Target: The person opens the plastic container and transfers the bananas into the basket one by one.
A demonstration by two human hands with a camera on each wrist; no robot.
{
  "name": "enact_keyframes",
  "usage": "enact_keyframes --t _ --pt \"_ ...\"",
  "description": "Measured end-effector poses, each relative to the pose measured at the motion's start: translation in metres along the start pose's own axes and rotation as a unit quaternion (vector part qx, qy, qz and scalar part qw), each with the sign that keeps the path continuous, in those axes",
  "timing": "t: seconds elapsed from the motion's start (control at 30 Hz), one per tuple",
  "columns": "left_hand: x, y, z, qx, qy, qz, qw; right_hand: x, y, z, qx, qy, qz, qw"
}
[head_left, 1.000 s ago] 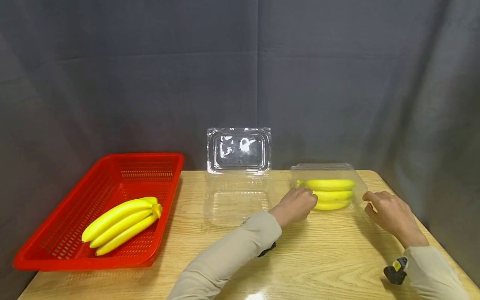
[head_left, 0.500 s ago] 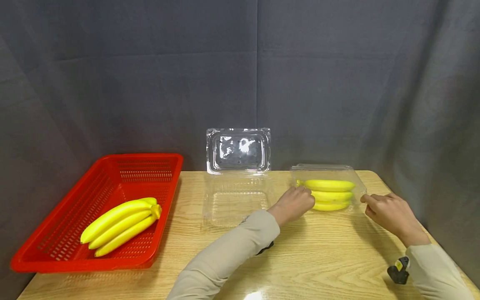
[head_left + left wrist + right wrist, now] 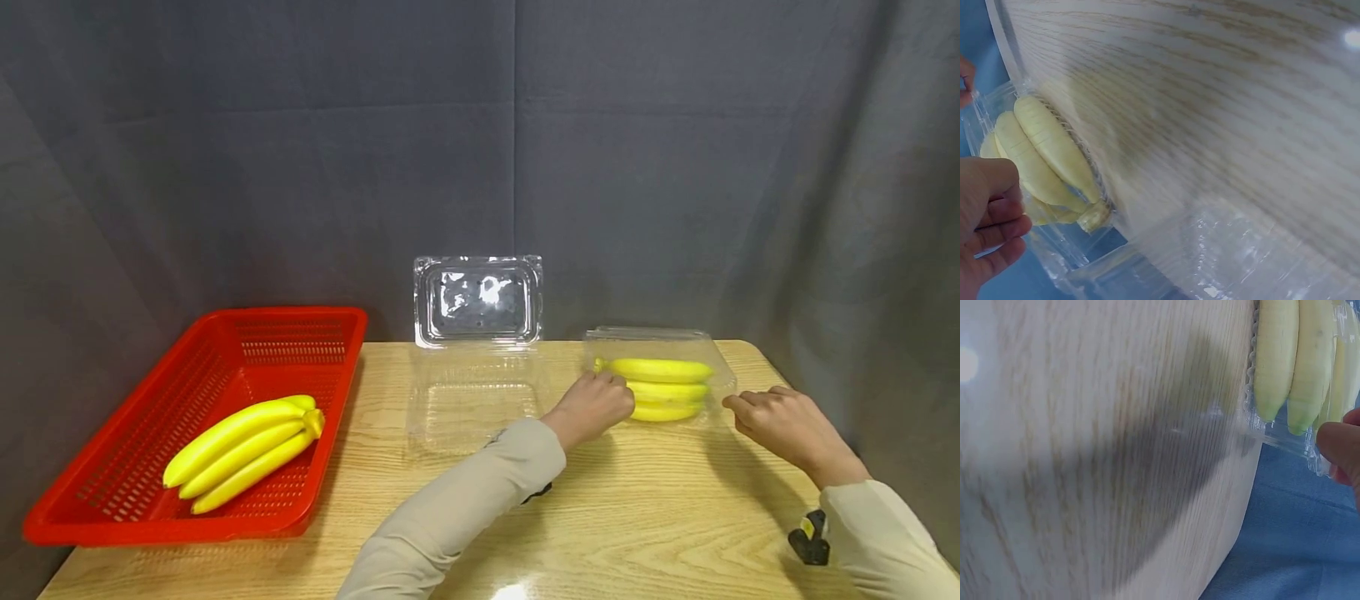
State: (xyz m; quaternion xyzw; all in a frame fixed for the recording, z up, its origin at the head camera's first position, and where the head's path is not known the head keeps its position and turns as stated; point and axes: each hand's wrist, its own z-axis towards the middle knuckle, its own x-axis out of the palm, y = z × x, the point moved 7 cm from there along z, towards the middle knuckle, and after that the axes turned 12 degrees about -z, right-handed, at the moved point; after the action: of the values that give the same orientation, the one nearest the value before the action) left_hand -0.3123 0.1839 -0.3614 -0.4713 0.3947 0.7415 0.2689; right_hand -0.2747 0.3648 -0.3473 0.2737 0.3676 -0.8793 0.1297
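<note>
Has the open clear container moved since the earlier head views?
No. In the head view, the open clear container lines up with the curtain seam behind it just as before.

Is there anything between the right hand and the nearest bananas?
Yes, the clear plastic clamshell: the right hand pinches its corner, and its transparent side stands between that hand and the bananas inside.

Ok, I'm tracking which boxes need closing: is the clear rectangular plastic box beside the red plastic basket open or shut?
Open. The clear rectangular plastic box shows its lid standing upright behind its base.
</note>
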Motion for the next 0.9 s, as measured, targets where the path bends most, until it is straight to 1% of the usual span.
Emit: enact_keyframes --t 0.1,0.3,0.57,0.83,0.9 --pt "-0.001 -0.002 0.002 0.004 -0.004 0.015 0.9999 0.0 0.0 0.001 -0.004 0.006 0.008 1.0" --pt "-0.003 -0.004 0.004 0.008 -0.009 0.043 0.999 0.003 0.001 0.004 0.002 0.025 0.022 0.999" --pt "-0.005 -0.007 0.005 0.009 -0.005 0.047 0.9988 0.006 0.002 0.006 0.001 0.049 0.048 0.998" --pt "-0.005 -0.01 0.004 0.005 0.007 0.06 0.9982 0.008 0.004 0.011 0.006 0.075 0.046 0.996" --pt "-0.005 -0.01 0.004 0.004 0.008 0.062 0.998 0.008 0.005 0.011 -0.001 0.073 0.043 0.996"
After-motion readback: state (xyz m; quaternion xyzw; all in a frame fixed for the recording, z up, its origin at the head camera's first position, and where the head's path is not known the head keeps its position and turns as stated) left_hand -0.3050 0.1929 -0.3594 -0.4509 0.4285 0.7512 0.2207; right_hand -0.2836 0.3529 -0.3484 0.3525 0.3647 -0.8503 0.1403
